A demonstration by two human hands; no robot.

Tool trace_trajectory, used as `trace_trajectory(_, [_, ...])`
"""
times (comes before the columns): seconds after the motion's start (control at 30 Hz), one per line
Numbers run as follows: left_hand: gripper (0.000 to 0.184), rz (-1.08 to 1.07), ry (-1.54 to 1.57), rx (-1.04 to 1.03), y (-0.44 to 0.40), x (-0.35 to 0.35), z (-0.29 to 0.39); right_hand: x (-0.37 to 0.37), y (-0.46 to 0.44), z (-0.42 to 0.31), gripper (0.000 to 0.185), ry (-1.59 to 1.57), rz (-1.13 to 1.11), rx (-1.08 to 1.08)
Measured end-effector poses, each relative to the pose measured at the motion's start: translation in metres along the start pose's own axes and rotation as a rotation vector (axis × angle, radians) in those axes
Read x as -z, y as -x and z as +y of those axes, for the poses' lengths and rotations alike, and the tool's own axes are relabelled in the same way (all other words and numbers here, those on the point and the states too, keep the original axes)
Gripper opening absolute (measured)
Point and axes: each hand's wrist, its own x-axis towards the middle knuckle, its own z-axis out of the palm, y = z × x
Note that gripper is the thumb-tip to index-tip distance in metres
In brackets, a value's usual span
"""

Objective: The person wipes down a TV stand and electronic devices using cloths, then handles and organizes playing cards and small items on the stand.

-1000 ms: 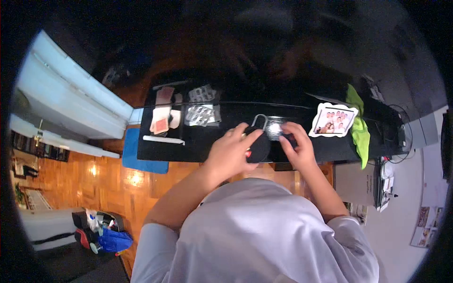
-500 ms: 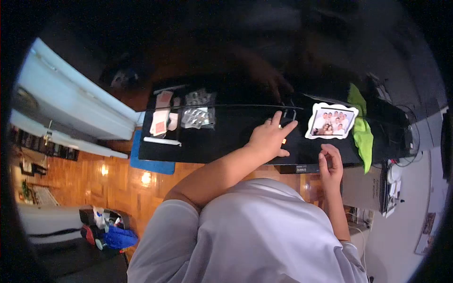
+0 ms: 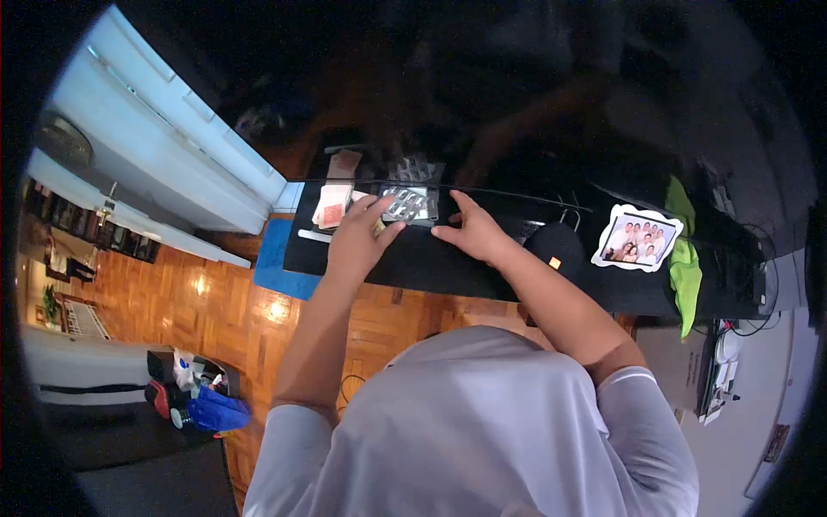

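At the bottom of the view, nearest, a pale grey shirt [image 3: 508, 422] is seen, with both forearms stretched forward over the near edge of a black desk [image 3: 413, 263]. Wooden floor [image 3: 314, 323] is shown below, and a blue mat [image 3: 276, 254] is partly covered by the desk's left end.

On the desk, the silver blister packs [image 3: 409, 205] are flanked by the two hands. The left hand [image 3: 360, 239] is placed at their left side, its fingers and thumb parted around the near corner; whether a pack is gripped cannot be told. The right hand [image 3: 474, 231] is held open just beside their right side, thumb and forefinger spread wide, with nothing held.

A white stick-like object [image 3: 314, 235] is partly hidden by the left hand, and playing cards [image 3: 334, 202] are laid just left of the packs. Well to the right, a dark rounded object [image 3: 551, 244] with an orange patch is set beneath a metal loop [image 3: 568, 214]. Farther right, a white-framed photo [image 3: 638, 239] is neighboured by a green cloth [image 3: 687, 276], draped over the near edge.
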Motion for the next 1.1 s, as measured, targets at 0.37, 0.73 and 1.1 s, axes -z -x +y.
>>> trace_trajectory(0.37, [0.028, -0.119, 0.024, 0.077, -0.006, -0.006, -0.002, -0.034, -0.002, 0.012, 0.059, 0.250, 0.303, 0.248])
trace_trajectory(0.73, [0.027, -0.194, 0.029, 0.021, -0.010, 0.001, -0.008, -0.035, 0.004, -0.014, 0.045, 0.199, 0.341, 0.042])
trace_trajectory(1.1, [0.022, -0.100, 0.052, -0.035, -0.008, 0.000, -0.009, -0.043, 0.004, -0.014, 0.046, 0.231, 0.395, 0.048])
